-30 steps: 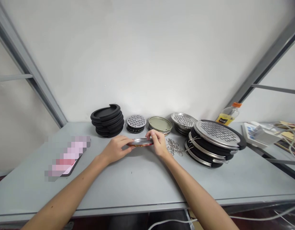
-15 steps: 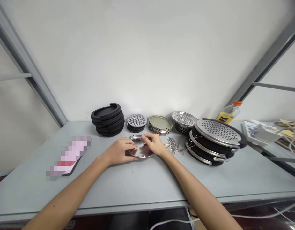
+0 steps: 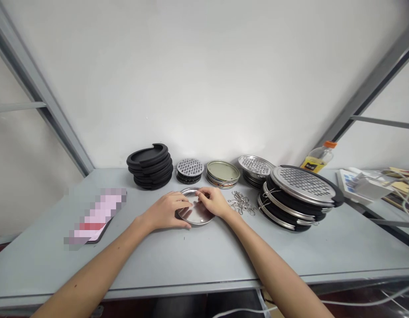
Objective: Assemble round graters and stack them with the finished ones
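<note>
A shiny round metal dish (image 3: 196, 215) with a raised rim lies in front of me on the table, between both hands. My left hand (image 3: 169, 211) grips its left side, fingertips over the inner face and thumb at the near rim. My right hand (image 3: 213, 201) is curled over the far right rim, its fingers bent inward on the dish; anything small under these fingertips is hidden. Just right of my right hand lies a loose heap of bent wire clips (image 3: 241, 203).
Behind the hands stand stacks of black rings (image 3: 150, 170), small perforated discs (image 3: 190, 168), gold-toned lids (image 3: 223, 171) and grater plates (image 3: 255, 167). Larger assembled graters (image 3: 302, 187) are piled at right, near a bottle (image 3: 319, 157). A phone (image 3: 100, 216) lies at left.
The dish has shifted slightly nearer to me, and more of its inner face shows. My left thumb has moved nearer along the rim. Both hands stay on the dish.
</note>
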The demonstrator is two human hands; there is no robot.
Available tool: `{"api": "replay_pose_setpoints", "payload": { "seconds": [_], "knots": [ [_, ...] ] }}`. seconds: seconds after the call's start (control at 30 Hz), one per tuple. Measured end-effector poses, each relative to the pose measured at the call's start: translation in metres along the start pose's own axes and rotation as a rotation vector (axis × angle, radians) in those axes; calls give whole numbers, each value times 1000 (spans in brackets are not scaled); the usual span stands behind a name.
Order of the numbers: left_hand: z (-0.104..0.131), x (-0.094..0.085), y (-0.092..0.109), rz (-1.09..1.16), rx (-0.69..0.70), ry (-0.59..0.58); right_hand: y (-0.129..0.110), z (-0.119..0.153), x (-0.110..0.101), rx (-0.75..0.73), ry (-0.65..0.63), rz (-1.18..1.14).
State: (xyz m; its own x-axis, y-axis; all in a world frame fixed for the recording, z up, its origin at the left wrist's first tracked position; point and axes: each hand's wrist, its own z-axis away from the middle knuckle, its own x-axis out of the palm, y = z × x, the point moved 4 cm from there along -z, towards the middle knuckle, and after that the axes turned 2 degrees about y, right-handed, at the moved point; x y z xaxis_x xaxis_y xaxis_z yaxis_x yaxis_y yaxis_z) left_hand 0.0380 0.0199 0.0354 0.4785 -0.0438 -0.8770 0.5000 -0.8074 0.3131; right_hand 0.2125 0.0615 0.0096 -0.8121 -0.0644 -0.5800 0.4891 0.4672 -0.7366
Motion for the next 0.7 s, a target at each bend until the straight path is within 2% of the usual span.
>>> {"api": "replay_pose_setpoints", "payload": {
  "seconds": [0.33,0.57,0.7],
  "knots": [
    [0,-5,-2,6,-64,13,-1,0,0,-12,-23,42],
    [6,3,-11,3,-152,-65,-3,2,1,-34,-40,95],
    [7,5,-14,4,-166,-79,-7,2,-5,-78,33,174]
  ]
}}
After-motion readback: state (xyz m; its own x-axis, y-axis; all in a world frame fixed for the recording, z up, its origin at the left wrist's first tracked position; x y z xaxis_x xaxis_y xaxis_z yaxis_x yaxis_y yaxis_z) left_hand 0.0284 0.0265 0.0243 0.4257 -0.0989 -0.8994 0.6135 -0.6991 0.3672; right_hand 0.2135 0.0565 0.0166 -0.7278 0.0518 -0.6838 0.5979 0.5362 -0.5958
